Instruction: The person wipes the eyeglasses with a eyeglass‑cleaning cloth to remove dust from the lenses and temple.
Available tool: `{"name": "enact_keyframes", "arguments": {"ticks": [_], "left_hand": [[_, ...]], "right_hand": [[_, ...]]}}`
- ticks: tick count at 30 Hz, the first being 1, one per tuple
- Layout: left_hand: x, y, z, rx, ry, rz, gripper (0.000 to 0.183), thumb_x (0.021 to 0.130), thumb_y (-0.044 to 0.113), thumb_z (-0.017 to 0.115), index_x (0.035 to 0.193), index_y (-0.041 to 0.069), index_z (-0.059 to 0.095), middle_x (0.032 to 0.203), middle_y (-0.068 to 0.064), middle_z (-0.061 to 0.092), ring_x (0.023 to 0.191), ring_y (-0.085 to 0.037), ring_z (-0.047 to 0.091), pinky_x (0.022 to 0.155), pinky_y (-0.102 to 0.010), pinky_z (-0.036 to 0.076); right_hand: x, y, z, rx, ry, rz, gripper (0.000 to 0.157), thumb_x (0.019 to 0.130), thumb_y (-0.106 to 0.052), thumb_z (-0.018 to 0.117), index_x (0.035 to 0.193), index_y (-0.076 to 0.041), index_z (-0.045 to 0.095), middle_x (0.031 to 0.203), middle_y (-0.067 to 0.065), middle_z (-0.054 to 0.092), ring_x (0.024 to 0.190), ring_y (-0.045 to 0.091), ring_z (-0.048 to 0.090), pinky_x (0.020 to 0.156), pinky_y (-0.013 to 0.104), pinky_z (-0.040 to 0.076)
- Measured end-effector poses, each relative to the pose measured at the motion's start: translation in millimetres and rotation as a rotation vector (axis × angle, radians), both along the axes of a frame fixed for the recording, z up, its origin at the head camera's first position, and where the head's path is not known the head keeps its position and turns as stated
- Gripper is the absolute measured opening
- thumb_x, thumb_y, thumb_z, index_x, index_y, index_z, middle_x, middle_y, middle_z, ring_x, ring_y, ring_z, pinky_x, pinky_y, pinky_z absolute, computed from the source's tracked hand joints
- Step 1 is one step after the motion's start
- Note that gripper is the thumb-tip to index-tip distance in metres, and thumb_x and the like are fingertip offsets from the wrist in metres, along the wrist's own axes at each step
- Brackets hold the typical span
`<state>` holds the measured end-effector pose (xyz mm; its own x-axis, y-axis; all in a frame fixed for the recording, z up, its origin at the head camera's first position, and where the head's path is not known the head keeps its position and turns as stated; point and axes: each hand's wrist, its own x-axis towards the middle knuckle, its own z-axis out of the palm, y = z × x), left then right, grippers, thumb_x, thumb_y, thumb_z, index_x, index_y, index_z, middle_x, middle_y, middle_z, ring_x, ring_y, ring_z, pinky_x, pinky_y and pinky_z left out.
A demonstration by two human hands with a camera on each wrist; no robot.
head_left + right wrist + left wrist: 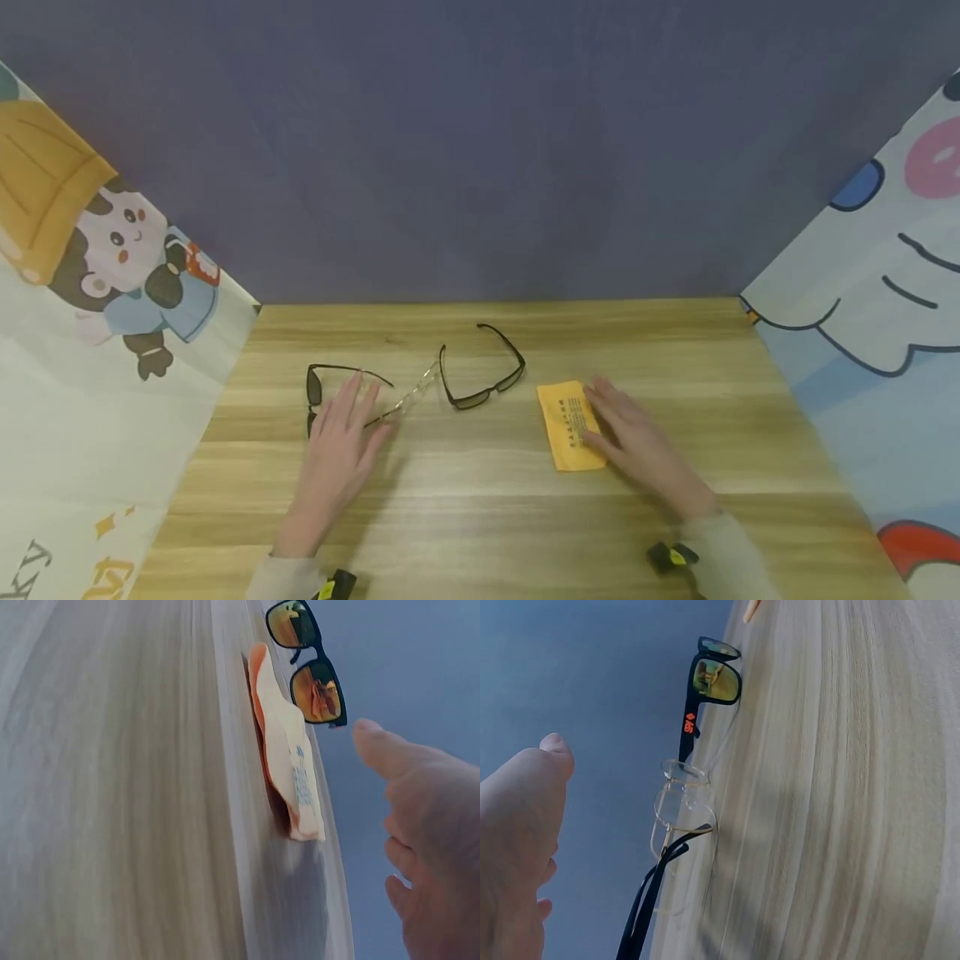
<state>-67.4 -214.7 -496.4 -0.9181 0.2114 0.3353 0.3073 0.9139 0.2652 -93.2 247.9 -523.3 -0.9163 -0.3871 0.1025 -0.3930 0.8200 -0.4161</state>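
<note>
My left hand (pixel 336 450), fingers extended, hovers over the left pair of dark glasses (pixel 313 387) and hides part of it. Just beyond its thumb lies a thin, clear-lensed pair of glasses (pixel 407 402) with gold-coloured metal. In the middle sits a second black-framed pair of sunglasses (pixel 472 401), its temples unfolded; the left wrist view shows orange marks on its temple (pixel 689 724). On the right, my right hand (pixel 641 446) has its fingers straight and overlaps the edge of a yellow printed cloth (pixel 562 425). In the right wrist view that hand is raised beside the cloth (pixel 281 742).
The wood-grain table (pixel 480 517) ends at a dark blue-grey panel (pixel 480 167) at the back. Cartoon-printed sheets stand along the left side (pixel 82 400) and the right side (pixel 847 275).
</note>
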Motion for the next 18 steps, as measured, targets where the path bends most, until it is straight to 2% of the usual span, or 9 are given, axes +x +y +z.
{"name": "enact_keyframes", "arguments": {"ticks": [5, 10, 15, 18], "left_hand": [[2.4, -4, 1.1, -0.001, 0.002, 0.014, 0.072, 0.099, 0.028, 0.066, 0.160, 0.008, 0.033, 0.167, -0.021, 0.026, 0.152, -0.042, 0.027, 0.132, -0.049, 0.006], [5.1, -7, 1.4, -0.012, 0.014, 0.016, 0.073, 0.098, 0.025, 0.067, 0.160, 0.006, 0.034, 0.165, -0.024, 0.029, 0.149, -0.044, 0.031, 0.132, -0.048, 0.005], [7.7, -9, 3.0, -0.009, 0.022, -0.009, 0.072, 0.098, 0.024, 0.067, 0.159, 0.006, 0.034, 0.163, -0.024, 0.032, 0.148, -0.045, 0.033, 0.132, -0.048, 0.009], [9.3, -10, 3.9, -0.003, 0.012, -0.028, 0.071, 0.098, 0.024, 0.067, 0.159, 0.005, 0.035, 0.163, -0.023, 0.034, 0.147, -0.044, 0.035, 0.129, -0.054, 0.017]], "right_hand": [[-4.8, -9, -1.8, 0.014, 0.024, 0.080, 0.076, 0.100, -0.048, 0.065, 0.159, -0.009, 0.038, 0.168, 0.017, 0.028, 0.153, 0.038, 0.029, 0.123, 0.061, 0.029], [-6.7, -17, -2.0, -0.004, 0.012, 0.140, 0.072, 0.100, -0.046, 0.066, 0.156, -0.007, 0.043, 0.166, 0.016, 0.032, 0.152, 0.038, 0.031, 0.123, 0.062, 0.030], [-6.6, -18, -4.5, -0.004, -0.038, 0.150, 0.071, 0.101, -0.046, 0.064, 0.157, -0.009, 0.042, 0.166, 0.014, 0.032, 0.153, 0.037, 0.031, 0.124, 0.060, 0.029], [-6.8, -19, -5.5, 0.004, -0.056, 0.150, 0.069, 0.100, -0.043, 0.065, 0.155, -0.007, 0.044, 0.165, 0.014, 0.034, 0.151, 0.038, 0.034, 0.123, 0.060, 0.030]]}}
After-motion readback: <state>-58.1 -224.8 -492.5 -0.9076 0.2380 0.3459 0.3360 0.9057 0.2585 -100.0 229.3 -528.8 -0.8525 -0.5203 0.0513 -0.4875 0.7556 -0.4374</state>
